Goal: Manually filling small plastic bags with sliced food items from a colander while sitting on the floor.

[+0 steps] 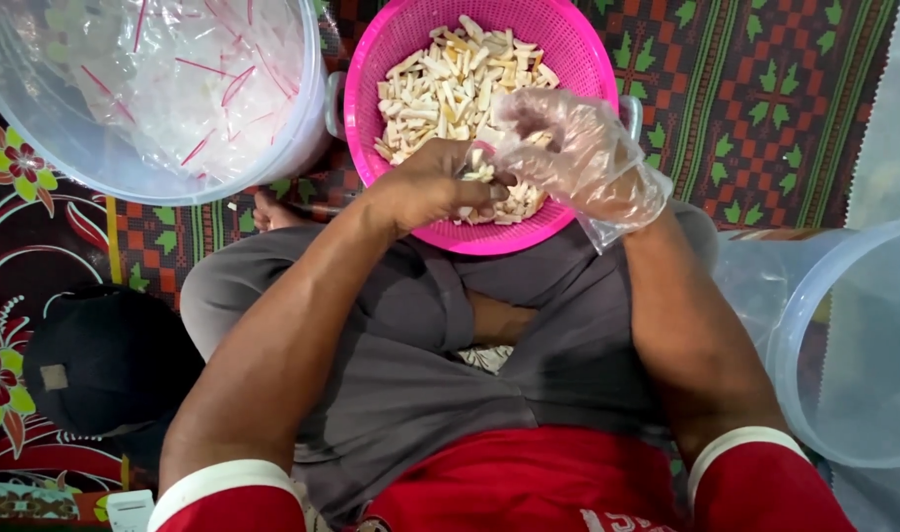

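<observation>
Head view, looking straight down on a person seated cross-legged on a patterned mat in red, green and black.

Pink colander basket rests against the knees, close in, so both hands reach it without leaning. It is about half full of pale, short-cut sticks, possibly sliced cassava or a similar chip; the view is too soft to be sure.

Left hand, bare, is over the near edge of the basket, fingers curled together around a small bunch of the sticks. Right hand wears a loose clear plastic glove and sits just beside the left, fingers bent over the same bunch; whether it grips anything I cannot tell through the crumpled film. The glove likely keeps the food clean on the hand that does most of the handling.

Clear plastic bucket at upper left touches the basket's rim; it holds a heap of clear plastic bags with thin red strips, within easy reach of the left arm. Second clear bucket lies on its side at the right knee.

Black cap on the mat by the left knee, with a small tan square patch. Red shirt with white cuff bands; grey trousers.
</observation>
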